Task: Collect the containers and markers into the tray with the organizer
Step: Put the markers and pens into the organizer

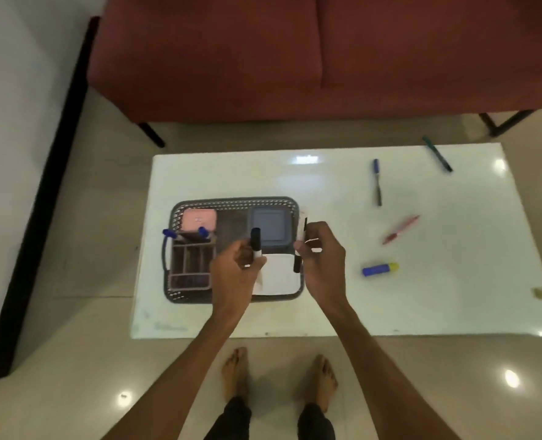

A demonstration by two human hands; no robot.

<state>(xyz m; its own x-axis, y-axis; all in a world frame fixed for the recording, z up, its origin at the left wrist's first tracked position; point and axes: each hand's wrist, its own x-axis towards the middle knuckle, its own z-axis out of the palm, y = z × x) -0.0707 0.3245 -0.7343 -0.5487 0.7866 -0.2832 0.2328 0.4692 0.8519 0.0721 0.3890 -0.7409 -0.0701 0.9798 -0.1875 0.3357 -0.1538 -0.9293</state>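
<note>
A black-capped white marker (256,246) is pinched upright by the left hand (236,271). A second black-ended marker (297,264) is gripped by the right hand (323,265). Both are held over the dark mesh plastic tray (231,201). A blue-and-yellow marker (380,268) lies at the tray's 3 o'clock, and a green marker (437,154) at its 1 o'clock.

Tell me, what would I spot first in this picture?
Two hands above the grey tray: the left hand holds a black-capped marker upright, the right hand grips a second marker. To their right, a blue pen, pink pen, blue-and-yellow marker and green pen lie loose on the white table. A big red sofa stands behind.
</note>
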